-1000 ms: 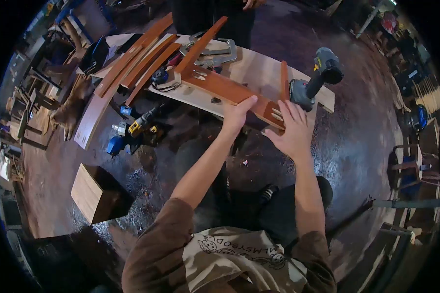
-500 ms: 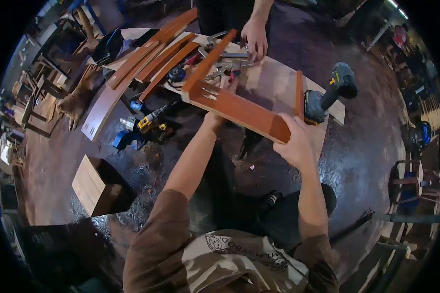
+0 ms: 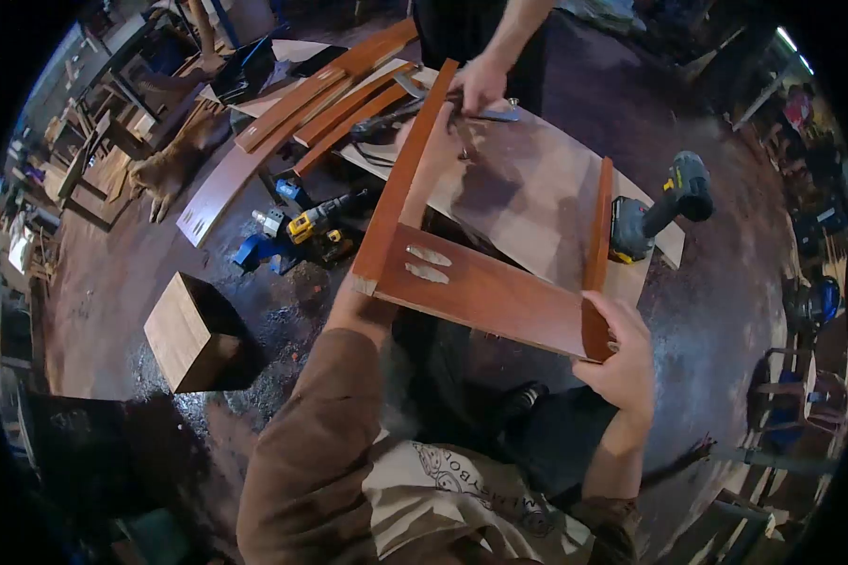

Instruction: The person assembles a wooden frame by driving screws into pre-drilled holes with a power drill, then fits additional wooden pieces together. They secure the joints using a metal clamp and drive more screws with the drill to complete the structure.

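My right hand [image 3: 620, 353] grips the right end of a reddish-brown wooden board [image 3: 499, 292], thumb on top. A long narrow slat [image 3: 407, 174] rises from the board's left end, where two pale oblong slots show. My left hand [image 3: 441, 141] reaches behind that slat over the worktable [image 3: 528, 198]; the slat partly covers it and its fingers are unclear. Another upright slat [image 3: 600, 226] stands near the board's right end. Across the table, another person's hand [image 3: 485, 83] is at a metal clamp [image 3: 497, 115].
A cordless drill [image 3: 674, 202] stands on the table's right. Curved wooden pieces [image 3: 292, 111] lie at the upper left. Yellow and blue power tools [image 3: 313, 221] are below them. On the floor are a wooden block [image 3: 179, 330] and, farther off, a dog [image 3: 165, 174].
The board has come closer and lower with my right hand, its slat now more upright. My left hand has moved from near the board up behind the slat. The other person's hand has shifted slightly left.
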The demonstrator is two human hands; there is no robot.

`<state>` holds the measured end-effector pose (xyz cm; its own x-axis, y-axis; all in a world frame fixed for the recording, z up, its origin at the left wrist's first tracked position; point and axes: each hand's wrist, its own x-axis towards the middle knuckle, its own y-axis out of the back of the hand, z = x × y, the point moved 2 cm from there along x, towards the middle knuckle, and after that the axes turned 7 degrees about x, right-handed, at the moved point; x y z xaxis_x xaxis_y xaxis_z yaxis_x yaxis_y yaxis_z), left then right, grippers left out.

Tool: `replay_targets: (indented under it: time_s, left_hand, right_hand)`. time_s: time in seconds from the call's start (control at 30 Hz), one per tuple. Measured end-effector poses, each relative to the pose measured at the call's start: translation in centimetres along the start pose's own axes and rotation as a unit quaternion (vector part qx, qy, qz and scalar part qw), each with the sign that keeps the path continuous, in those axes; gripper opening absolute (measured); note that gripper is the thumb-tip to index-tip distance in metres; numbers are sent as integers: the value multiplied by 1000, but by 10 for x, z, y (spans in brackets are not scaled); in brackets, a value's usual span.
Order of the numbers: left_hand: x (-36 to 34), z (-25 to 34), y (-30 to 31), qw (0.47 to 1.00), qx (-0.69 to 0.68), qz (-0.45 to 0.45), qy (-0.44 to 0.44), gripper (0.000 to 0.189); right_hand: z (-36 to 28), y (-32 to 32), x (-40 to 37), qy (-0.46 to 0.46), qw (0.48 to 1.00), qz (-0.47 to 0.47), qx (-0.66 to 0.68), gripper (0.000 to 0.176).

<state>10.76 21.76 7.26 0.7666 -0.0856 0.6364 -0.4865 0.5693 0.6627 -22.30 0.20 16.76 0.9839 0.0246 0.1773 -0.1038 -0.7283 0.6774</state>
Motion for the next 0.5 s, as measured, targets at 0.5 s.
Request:
replay_targets:
  time_s: [0.5]
  left_hand:
    - [-66,40,139,900,-363,-165,-177,64]
  right_hand:
    - [24,-4,-22,-36,979,52,-192,65]
